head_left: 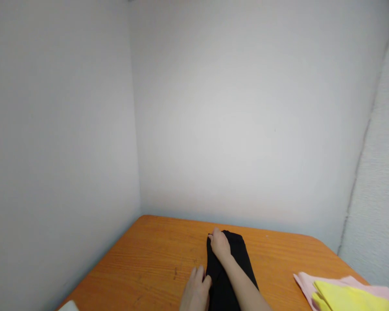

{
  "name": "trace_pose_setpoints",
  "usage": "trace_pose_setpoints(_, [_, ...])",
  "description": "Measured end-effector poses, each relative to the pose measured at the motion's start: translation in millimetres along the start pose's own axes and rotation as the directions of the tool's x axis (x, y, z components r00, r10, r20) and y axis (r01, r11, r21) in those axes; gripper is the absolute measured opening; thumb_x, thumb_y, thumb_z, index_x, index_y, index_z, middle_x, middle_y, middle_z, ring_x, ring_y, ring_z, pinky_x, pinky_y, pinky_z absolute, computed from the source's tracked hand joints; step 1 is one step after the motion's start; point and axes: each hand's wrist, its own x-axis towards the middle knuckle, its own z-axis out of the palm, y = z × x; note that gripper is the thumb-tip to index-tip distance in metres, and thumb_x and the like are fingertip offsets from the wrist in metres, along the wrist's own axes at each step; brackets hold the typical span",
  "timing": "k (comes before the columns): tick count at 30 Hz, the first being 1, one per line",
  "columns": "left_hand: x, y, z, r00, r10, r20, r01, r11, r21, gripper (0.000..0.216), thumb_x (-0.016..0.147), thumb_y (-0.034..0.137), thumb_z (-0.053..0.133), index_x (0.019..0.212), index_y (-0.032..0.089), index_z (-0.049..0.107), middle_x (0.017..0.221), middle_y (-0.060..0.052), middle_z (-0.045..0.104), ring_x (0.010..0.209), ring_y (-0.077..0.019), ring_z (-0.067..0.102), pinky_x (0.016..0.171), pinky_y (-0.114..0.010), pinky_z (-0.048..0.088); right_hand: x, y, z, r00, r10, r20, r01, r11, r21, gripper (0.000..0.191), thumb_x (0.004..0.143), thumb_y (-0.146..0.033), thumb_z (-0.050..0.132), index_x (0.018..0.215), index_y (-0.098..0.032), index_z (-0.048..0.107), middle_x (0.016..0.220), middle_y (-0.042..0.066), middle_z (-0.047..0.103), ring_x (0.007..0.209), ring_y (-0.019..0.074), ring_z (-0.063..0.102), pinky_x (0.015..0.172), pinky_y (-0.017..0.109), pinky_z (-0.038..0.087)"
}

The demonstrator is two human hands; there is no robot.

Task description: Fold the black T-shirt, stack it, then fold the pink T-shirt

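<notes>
A long piece of black cloth (pixel 236 248), which looks like a folded garment, lies on the wooden table, its near end running out of the bottom of the view. Across it reaches my right arm, and my right hand (pixel 220 242) pinches the cloth's far left corner. Nearer to me, my left hand (pixel 196 291) is at the cloth's left edge, thumb against the fabric and fingers bent beside it. The left fingertips are slightly blurred and partly hidden by the cloth.
An orange-brown wooden table (pixel 155 255) stands against white walls at the back and left. At the lower right lies a yellow cloth (pixel 350 298) on top of a pink cloth (pixel 306 280). The corner of a white object (pixel 69 306) shows at the lower left edge.
</notes>
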Motion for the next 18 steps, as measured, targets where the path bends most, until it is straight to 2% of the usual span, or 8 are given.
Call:
trace_pose_setpoints(4, [2.6, -4.5, -1.6, 1.000, -0.017, 0.022, 0.016, 0.999, 0.045, 0.035, 0.080, 0.011, 0.035, 0.099, 0.022, 0.063, 0.113, -0.009, 0.055, 0.108, -0.0248, 0.047, 0.093, -0.037, 0.039, 6.5, 7.1, 8.7, 0.998, 0.053, 0.018, -0.054, 0.998, 0.035, 0.023, 0.095, -0.023, 0.040, 0.098, -0.016, 0.061, 0.092, 0.012, 0.070, 0.090, 0.0220, 0.066, 0.074, 0.029, 0.044])
trace_pose_setpoints(9, [1.3, -5.7, -3.4, 1.000, 0.018, 0.013, -0.019, 0.998, 0.061, 0.031, 0.081, 0.013, 0.036, 0.095, 0.020, 0.063, 0.112, -0.009, 0.054, 0.105, -0.0231, 0.048, 0.090, -0.034, 0.040, 14.1, 11.9, 13.1, 0.997, 0.066, 0.046, -0.068, 0.996, 0.060, 0.025, 0.097, -0.026, 0.038, 0.098, -0.016, 0.061, 0.089, 0.010, 0.070, 0.084, 0.0196, 0.067, 0.069, 0.026, 0.043])
trace_pose_setpoints(15, [-11.7, 2.3, -8.7, 0.998, 0.059, -0.037, -0.055, 0.994, 0.097, 0.034, 0.080, 0.010, 0.034, 0.099, 0.018, 0.061, 0.120, -0.012, 0.052, 0.110, -0.0249, 0.048, 0.096, -0.038, 0.039, 11.1, 10.8, 6.0, 0.997, -0.045, 0.066, 0.043, 0.999, 0.027, 0.017, 0.091, -0.018, 0.047, 0.101, -0.016, 0.060, 0.094, 0.010, 0.068, 0.092, 0.0204, 0.063, 0.077, 0.027, 0.042])
trace_pose_setpoints(18, [-16.0, 2.3, -7.1, 0.995, 0.071, -0.076, -0.064, 0.994, 0.083, 0.036, 0.080, 0.015, 0.039, 0.110, 0.018, 0.059, 0.133, -0.013, 0.047, 0.124, -0.0267, 0.042, 0.107, -0.041, 0.034, 4.6, 6.0, -7.1, 0.993, -0.109, 0.037, 0.110, 0.994, -0.014, 0.026, 0.086, -0.013, 0.047, 0.110, -0.014, 0.058, 0.107, 0.015, 0.064, 0.105, 0.0255, 0.057, 0.088, 0.033, 0.039])
